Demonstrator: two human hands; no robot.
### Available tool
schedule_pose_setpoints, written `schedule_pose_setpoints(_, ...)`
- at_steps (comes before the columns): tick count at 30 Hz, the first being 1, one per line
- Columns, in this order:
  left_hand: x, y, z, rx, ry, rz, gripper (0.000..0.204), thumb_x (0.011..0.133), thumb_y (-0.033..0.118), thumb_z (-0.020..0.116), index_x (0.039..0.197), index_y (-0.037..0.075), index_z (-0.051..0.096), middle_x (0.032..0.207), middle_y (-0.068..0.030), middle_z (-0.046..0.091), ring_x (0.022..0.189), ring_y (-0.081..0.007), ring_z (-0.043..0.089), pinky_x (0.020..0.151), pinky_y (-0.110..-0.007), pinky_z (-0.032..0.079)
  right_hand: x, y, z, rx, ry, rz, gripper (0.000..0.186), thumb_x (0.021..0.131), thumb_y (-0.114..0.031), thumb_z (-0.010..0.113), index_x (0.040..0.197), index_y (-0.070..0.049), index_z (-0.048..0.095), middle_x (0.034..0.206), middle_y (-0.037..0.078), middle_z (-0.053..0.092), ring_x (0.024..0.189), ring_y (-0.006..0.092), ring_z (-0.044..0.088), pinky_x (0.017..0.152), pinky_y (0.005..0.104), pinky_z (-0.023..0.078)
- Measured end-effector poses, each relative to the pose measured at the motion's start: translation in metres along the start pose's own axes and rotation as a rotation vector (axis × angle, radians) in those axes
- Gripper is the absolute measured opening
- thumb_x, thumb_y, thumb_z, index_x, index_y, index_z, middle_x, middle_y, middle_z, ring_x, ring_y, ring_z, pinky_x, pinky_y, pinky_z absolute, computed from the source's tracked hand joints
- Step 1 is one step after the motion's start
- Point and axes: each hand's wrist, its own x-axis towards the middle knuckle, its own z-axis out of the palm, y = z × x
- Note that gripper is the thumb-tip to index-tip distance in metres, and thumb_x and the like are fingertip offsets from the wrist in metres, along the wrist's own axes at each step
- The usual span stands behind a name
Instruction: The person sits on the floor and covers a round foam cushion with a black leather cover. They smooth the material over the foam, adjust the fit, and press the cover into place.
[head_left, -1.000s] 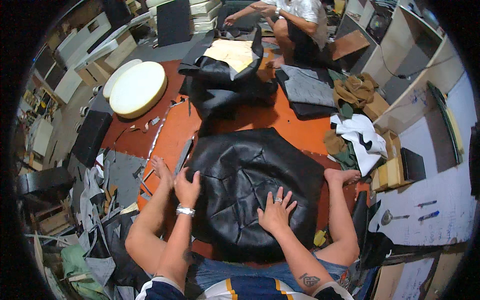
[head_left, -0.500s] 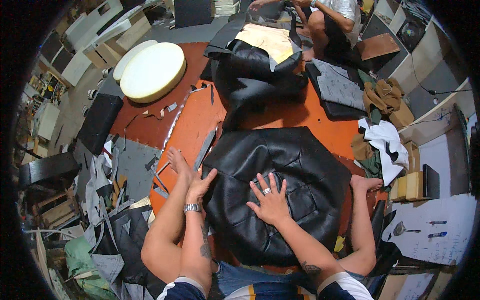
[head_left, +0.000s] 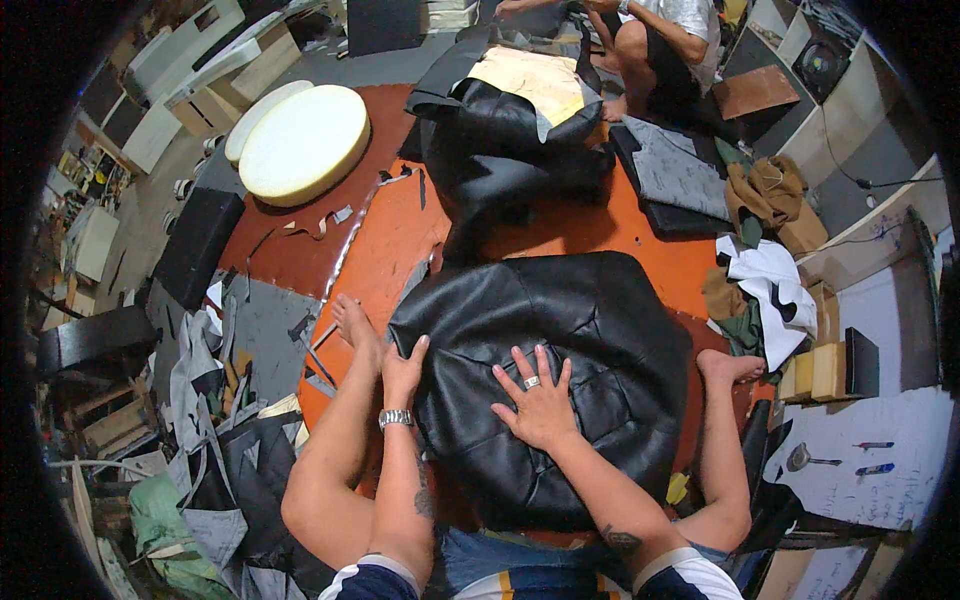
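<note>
A large, rounded black leather-look cushion [head_left: 620,300] with stitched seams meeting near its middle lies between my legs on the orange sheet. My right hand [head_left: 540,405], wearing a ring, rests flat on top of it with fingers spread. At the cushion's left edge, my left hand [head_left: 404,372] grips the rim, thumb on the upper side and the other fingers tucked out of sight beneath or behind it. A metal-banded watch [head_left: 396,417] sits on my left wrist. Creases run across the cover around both hands.
Ahead stands a black-covered piece [head_left: 520,150] with pale padding showing. Round cream foam discs [head_left: 305,145] lie far left. Another person [head_left: 670,40] sits at the back right. Fabric scraps [head_left: 250,470] litter the left; brown and white cloths [head_left: 770,300] lie right.
The cushion has shifted and turned slightly to the left, its left edge bulging outward past my left hand. My left hand has closed over that edge; my right hand stays nearly in place.
</note>
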Motion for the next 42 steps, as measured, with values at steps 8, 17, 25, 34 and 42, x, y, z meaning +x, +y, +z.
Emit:
schedule_pose_setpoints(8, -0.002, 0.002, 0.012, 0.167, 0.156, 0.133, 0.041, 0.094, 0.017, 0.078, 0.124, -0.008, 0.067, 0.119, -0.0296, 0.074, 0.113, -0.0429, 0.071, 0.101, -0.046, 0.053, 0.001, -0.002, -0.004, 0.014, -0.016, 0.012, 0.067, 0.103, -0.061, 0.053, 0.164, -0.034, 0.044, 0.178, 0.008, 0.021, 0.165, 0.0418, 0.009, 0.124, 0.0775, 0.006)
schedule_pose_setpoints(17, -0.005, 0.01, 0.007, -0.032, 0.097, 0.017, 0.045, 0.096, 0.016, 0.077, 0.133, -0.008, 0.066, 0.127, -0.0241, 0.075, 0.119, -0.034, 0.071, 0.106, -0.041, 0.051, -0.008, 0.007, -0.007, 0.069, 0.028, -0.027, 0.064, 0.105, -0.057, 0.054, 0.162, -0.029, 0.047, 0.176, 0.008, 0.029, 0.164, 0.0391, 0.017, 0.126, 0.0745, 0.01)
schedule_pose_setpoints(25, 0.018, -0.043, 0.013, 0.134, 0.151, 0.218, 0.078, 0.096, 0.033, 0.078, 0.147, -0.018, 0.047, 0.144, -0.0361, 0.061, 0.134, -0.0409, 0.06, 0.116, -0.043, 0.043, -0.14, 0.075, -0.022, -0.053, 0.238, 0.733, 0.06, 0.104, -0.042, 0.061, 0.158, -0.019, 0.051, 0.176, 0.006, 0.029, 0.162, 0.0445, 0.019, 0.117, 0.0814, 0.02)
schedule_pose_setpoints(34, 0.016, -0.1, -0.004, 0.267, 0.287, 0.195, 0.058, 0.094, 0.024, 0.082, 0.134, -0.013, 0.062, 0.128, -0.0266, 0.073, 0.117, -0.0368, 0.071, 0.105, -0.042, 0.051, -0.163, 0.125, 0.009, 0.384, 0.543, 0.929, 0.061, 0.112, -0.039, 0.045, 0.167, -0.012, 0.036, 0.172, 0.019, 0.033, 0.156, 0.0461, 0.031, 0.122, 0.0547, 0.037)
schedule_pose_setpoints(42, -0.028, -0.068, -0.02, 0.414, 0.199, -0.073, 0.043, 0.092, 0.028, 0.083, 0.112, -0.009, 0.075, 0.11, -0.0262, 0.079, 0.102, -0.0382, 0.077, 0.091, -0.045, 0.056, -0.173, 0.188, 0.022, 1.284, 0.505, 0.942, 0.086, 0.099, -0.054, 0.071, 0.165, -0.008, 0.039, 0.158, 0.023, 0.053, 0.144, 0.0376, 0.053, 0.118, 0.0461, 0.042)
